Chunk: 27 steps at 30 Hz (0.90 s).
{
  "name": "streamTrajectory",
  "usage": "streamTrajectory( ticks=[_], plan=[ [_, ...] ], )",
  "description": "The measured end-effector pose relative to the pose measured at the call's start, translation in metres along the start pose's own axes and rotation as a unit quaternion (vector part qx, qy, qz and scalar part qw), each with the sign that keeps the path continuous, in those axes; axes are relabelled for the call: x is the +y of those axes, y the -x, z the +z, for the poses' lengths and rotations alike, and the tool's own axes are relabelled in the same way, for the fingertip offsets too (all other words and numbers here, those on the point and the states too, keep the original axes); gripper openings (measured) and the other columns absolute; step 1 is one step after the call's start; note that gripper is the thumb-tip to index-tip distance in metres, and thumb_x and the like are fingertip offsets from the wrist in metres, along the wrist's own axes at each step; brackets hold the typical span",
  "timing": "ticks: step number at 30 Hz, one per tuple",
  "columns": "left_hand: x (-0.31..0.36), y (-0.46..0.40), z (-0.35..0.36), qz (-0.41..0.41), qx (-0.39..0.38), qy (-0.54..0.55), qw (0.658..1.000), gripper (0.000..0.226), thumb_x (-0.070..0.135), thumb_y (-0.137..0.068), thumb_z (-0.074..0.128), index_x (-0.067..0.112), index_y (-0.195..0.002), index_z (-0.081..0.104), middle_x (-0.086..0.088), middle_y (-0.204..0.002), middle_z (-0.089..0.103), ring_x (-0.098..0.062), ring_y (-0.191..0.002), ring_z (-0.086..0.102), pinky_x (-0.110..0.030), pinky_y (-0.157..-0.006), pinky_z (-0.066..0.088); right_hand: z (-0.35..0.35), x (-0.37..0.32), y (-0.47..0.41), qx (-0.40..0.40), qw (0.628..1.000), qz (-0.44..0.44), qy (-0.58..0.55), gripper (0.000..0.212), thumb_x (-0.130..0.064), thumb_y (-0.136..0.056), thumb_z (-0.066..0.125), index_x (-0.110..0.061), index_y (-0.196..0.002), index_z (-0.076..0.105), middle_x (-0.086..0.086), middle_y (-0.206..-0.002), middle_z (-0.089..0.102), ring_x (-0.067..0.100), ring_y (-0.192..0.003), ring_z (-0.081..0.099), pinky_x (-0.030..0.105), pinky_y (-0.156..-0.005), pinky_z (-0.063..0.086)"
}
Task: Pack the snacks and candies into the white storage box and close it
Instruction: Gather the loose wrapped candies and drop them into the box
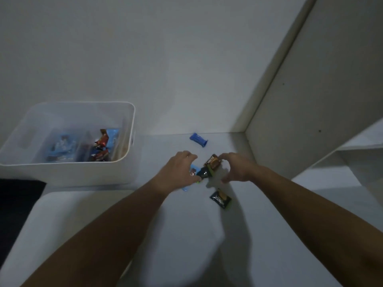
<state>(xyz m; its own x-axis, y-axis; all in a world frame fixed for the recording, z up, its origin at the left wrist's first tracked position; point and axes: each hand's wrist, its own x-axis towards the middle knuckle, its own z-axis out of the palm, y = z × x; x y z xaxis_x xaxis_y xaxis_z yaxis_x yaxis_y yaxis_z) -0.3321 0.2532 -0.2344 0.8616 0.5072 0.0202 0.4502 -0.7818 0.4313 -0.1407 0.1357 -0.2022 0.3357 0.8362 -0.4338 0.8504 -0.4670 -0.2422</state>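
**Both hands over the last loose snack packets, box open beside them**

My left hand [179, 169] and my right hand [234, 167] are down on the white shelf surface [228, 235], to the right of the white storage box [68, 172]. Between them lies a small cluster of wrappers. My left fingers curl down over a light blue packet [193, 168], whose lower end pokes out beneath my palm, and they touch the edge of a black packet with a green rim [204, 174]. Whether I am truly pinching either one, I cannot tell; the frame is dim and smeared there. My right hand arches like a claw, fingertips on the top of a brown and gold snack packet [213, 162] and thumb spread low toward the surface; it looks like the start of a grasp, fingers bent round the packet.

Further from the box, just below my right hand, a second black packet with gold print [220, 199] lies flat and untouched. Beyond both hands, near the back wall, a dark blue wrapped candy [198, 139] lies alone.

The storage box stands open, with no lid on it. Inside, a divider splits the floor: pale blue packets [62, 148] lie in the left compartment, red and orange wrappers [101, 149] pile in the right one. A white rounded panel [68, 214] lies in front of the box, under my left forearm.
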Motion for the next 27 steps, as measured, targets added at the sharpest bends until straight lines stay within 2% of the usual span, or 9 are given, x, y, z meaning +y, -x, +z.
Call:
streamTrajectory(
  ticks=[5,11,13,15,17,20,22,24,27],
  plan=[
    [0.005,0.002,0.047,-0.047,-0.063,-0.071,0.994,0.083,0.054,-0.078,0.065,0.015,-0.144,0.033,-0.011,-0.149,0.033,-0.029,-0.134,0.035,-0.043,-0.11,0.03,0.048,0.029,0.007,-0.008,1.0,-0.014,0.011,0.096,-0.045,-0.06,0.086,-0.023,-0.141,0.04,0.007,-0.142,0.043,0.028,-0.125,0.044,0.04,-0.1,0.043],
    [0.007,-0.002,0.084,-0.097,-0.065,-0.114,0.987,0.088,0.057,-0.081,0.06,0.023,-0.151,0.019,-0.012,-0.159,0.01,-0.034,-0.144,0.015,-0.052,-0.114,0.018,0.087,0.04,0.001,0.022,0.998,-0.034,0.052,0.096,-0.041,-0.066,0.083,-0.02,-0.144,0.032,0.009,-0.147,0.033,0.03,-0.132,0.035,0.047,-0.102,0.042],
    [0.011,-0.003,0.092,-0.073,-0.041,-0.125,0.989,0.089,0.052,-0.075,0.07,0.02,-0.148,0.031,-0.019,-0.156,0.021,-0.041,-0.14,0.027,-0.058,-0.106,0.028,0.091,0.044,-0.005,0.039,0.997,-0.036,0.051,0.091,-0.04,-0.069,0.081,-0.018,-0.143,0.032,0.011,-0.147,0.033,0.032,-0.132,0.035,0.048,-0.101,0.043],
    [0.007,-0.007,0.105,-0.057,-0.039,-0.124,0.99,0.09,0.048,-0.063,0.08,0.017,-0.14,0.046,-0.025,-0.146,0.038,-0.047,-0.127,0.044,-0.062,-0.09,0.042,0.089,0.046,-0.012,0.061,0.996,-0.04,0.05,0.088,-0.039,-0.072,0.079,-0.018,-0.143,0.031,0.012,-0.147,0.032,0.033,-0.132,0.035,0.048,-0.099,0.043],
    [0.004,-0.012,0.115,-0.064,-0.047,-0.13,0.988,0.091,0.048,-0.062,0.081,0.02,-0.139,0.044,-0.025,-0.145,0.04,-0.047,-0.125,0.047,-0.061,-0.084,0.046,0.084,0.047,-0.021,0.082,0.994,-0.047,0.053,0.086,-0.036,-0.075,0.077,-0.019,-0.145,0.029,0.013,-0.148,0.031,0.033,-0.132,0.035,0.048,-0.099,0.044],
    [0.007,-0.021,0.127,-0.087,-0.045,-0.141,0.985,0.081,0.049,-0.083,0.063,0.031,-0.15,0.021,-0.017,-0.158,0.012,-0.041,-0.142,0.019,-0.06,-0.105,0.031,0.074,0.048,-0.039,0.089,0.993,-0.061,0.053,0.085,-0.035,-0.077,0.074,-0.02,-0.146,0.026,0.014,-0.15,0.027,0.034,-0.136,0.032,0.049,-0.101,0.042],
    [0.005,-0.025,0.131,-0.109,-0.059,-0.136,0.983,0.074,0.047,-0.091,0.053,0.034,-0.151,0.011,-0.012,-0.16,0.0,-0.038,-0.146,0.004,-0.058,-0.112,0.019,0.066,0.048,-0.054,0.088,0.992,-0.072,0.059,0.086,-0.037,-0.078,0.074,-0.021,-0.146,0.023,0.014,-0.151,0.025,0.034,-0.137,0.029,0.05,-0.102,0.041],
    [0.002,-0.024,0.129,-0.108,-0.052,-0.117,0.986,0.075,0.04,-0.087,0.061,0.032,-0.149,0.019,-0.016,-0.159,0.01,-0.042,-0.143,0.014,-0.06,-0.109,0.022,0.057,0.047,-0.07,0.082,0.99,-0.087,0.074,0.086,-0.036,-0.077,0.074,-0.023,-0.145,0.022,0.013,-0.152,0.021,0.034,-0.139,0.025,0.051,-0.104,0.04],
    [-0.014,-0.022,0.13,-0.088,-0.024,-0.099,0.991,0.077,0.027,-0.065,0.084,0.024,-0.13,0.042,-0.023,-0.143,0.043,-0.049,-0.123,0.048,-0.06,-0.092,0.044,0.044,0.041,-0.094,0.045,0.986,-0.116,0.114,0.092,-0.032,-0.074,0.076,-0.026,-0.146,0.019,0.011,-0.156,0.01,0.036,-0.141,0.018,0.053,-0.105,0.04]
  ],
)
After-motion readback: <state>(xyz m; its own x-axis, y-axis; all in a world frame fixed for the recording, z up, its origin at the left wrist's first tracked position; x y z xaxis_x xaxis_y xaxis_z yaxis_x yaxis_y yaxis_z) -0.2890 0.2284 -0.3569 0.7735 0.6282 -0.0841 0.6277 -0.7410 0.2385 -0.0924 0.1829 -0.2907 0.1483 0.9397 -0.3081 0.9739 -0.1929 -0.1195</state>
